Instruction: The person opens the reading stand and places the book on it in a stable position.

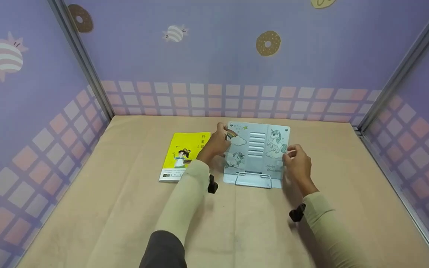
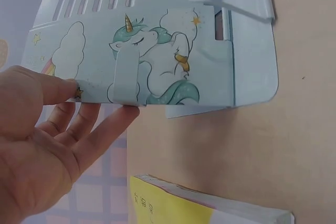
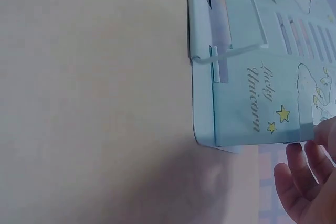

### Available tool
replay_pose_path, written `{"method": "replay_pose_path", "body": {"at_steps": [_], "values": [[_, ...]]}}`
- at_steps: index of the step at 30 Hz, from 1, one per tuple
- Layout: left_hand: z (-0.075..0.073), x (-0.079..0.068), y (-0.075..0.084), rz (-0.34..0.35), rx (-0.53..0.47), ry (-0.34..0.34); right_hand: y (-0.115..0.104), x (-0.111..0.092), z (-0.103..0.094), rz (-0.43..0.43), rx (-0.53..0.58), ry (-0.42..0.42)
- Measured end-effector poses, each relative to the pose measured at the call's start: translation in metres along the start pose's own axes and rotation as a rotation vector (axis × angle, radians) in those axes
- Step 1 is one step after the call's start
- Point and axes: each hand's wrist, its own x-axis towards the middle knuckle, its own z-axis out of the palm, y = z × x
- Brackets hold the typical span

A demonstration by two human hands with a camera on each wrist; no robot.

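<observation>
A pale blue book stand [image 1: 255, 163] printed with unicorns leans upright on the table, its slotted panel facing me. My left hand [image 1: 216, 144] pinches its left edge, with the thumb on the front face and the other fingers behind, as the left wrist view shows. At the right edge, my right hand [image 1: 299, 165] grips the panel beside a folded side clip [image 3: 305, 114]. Along the stand's lower lip runs a bent wire page holder [image 1: 253, 181]. Another side clip [image 2: 126, 74] sits over the left edge, close to my left fingertips.
A yellow book [image 1: 179, 152] with a cartoon figure lies flat just left of the stand, partly covered by my left forearm. The beige table [image 1: 125, 208] is bounded by purple patterned walls [image 1: 214, 56] at the back and both sides.
</observation>
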Motion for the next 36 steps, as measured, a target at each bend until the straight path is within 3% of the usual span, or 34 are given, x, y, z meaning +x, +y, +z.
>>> {"method": "replay_pose_path", "body": {"at_steps": [7, 12, 15, 23, 30, 36], "values": [[0.001, -0.002, -0.002, -0.008, -0.003, -0.009, -0.003, 0.003, 0.001, 0.01, -0.011, 0.01], [-0.003, -0.004, -0.009, -0.013, -0.02, -0.02, -0.008, 0.001, 0.009, -0.035, 0.014, 0.153], [-0.011, -0.004, -0.015, -0.006, 0.018, 0.009, -0.016, -0.002, 0.016, -0.09, 0.057, 0.223], [-0.041, -0.015, -0.028, -0.031, 0.105, 0.055, -0.044, -0.007, 0.037, -0.227, 0.117, 0.29], [-0.067, -0.037, -0.043, -0.242, 0.152, 0.127, -0.073, -0.02, 0.065, -0.307, 0.178, 0.203], [-0.086, -0.053, -0.064, -0.4, 0.302, 0.199, -0.092, -0.032, 0.09, -0.306, 0.195, -0.02]]}}
